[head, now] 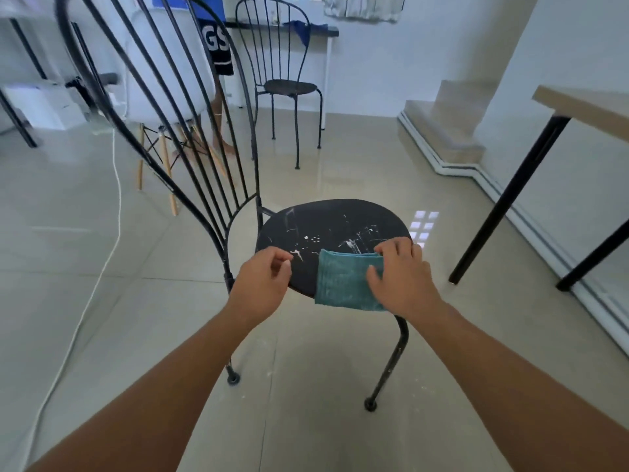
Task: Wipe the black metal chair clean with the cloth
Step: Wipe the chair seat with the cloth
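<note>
The black metal chair (326, 219) stands in front of me, its round seat spattered with white marks and its tall rod back rising to the left. A folded teal cloth (342, 281) lies on the near edge of the seat, partly hanging over it. My right hand (403, 277) rests on the cloth's right side, fingers over its top edge and thumb on its face. My left hand (263, 279) hovers over the seat's near left edge with fingers loosely curled, holding nothing, a short gap left of the cloth.
A second black metal chair (287, 86) stands farther back by a white desk. A white shell chair (163, 80) and a person's legs are at left behind the chair back. A white cable (114, 212) crosses the floor. A wooden table with black legs (510, 195) stands at right.
</note>
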### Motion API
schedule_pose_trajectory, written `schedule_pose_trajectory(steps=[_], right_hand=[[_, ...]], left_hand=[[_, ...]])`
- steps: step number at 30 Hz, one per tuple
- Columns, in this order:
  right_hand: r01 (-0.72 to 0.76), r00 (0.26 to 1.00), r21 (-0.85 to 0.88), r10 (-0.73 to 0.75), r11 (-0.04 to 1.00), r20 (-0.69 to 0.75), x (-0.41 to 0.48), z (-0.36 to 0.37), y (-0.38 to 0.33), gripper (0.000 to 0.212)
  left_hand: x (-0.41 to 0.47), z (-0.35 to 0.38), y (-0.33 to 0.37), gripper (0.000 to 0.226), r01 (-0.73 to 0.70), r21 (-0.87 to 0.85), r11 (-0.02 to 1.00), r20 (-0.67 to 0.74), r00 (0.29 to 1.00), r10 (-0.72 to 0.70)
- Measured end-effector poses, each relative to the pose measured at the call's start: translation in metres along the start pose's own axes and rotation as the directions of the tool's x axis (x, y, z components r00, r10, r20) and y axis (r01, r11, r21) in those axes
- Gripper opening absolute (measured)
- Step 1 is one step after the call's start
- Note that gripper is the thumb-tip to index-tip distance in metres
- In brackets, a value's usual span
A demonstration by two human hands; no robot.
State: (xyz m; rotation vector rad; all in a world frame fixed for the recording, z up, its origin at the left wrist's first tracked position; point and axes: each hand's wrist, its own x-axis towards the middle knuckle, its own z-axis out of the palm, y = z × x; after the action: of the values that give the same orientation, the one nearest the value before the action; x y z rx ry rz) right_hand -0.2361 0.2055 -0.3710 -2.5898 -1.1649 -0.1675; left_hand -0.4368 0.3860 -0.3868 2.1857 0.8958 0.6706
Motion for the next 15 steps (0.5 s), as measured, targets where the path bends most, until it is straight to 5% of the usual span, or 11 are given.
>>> schedule_pose_trajectory(steps=[5,9,15], right_hand=[[0.232,0.953,0.066,-0.24,0.97,0.183,-0.013,0.021,-0.041,0.061],[0.16,0.928,0.034,-0.162,0.987,0.334,-0.017,0.039,-0.055,0.065],[0.169,0.932,-0.011,-0.157,0.985,0.328,0.003,0.049,-0.042,0.065]], left_hand=[[-0.001,-0.006,-0.019,0.055,-0.193,0.274,0.942,0.135,0.978,0.161],[0.006,0.008,-0.025,0.074,-0.127,0.424,0.897,0.213,0.976,0.038],[0.016,0.02,-0.045,0.084,-0.091,0.485,0.87,0.206,0.978,-0.012]])
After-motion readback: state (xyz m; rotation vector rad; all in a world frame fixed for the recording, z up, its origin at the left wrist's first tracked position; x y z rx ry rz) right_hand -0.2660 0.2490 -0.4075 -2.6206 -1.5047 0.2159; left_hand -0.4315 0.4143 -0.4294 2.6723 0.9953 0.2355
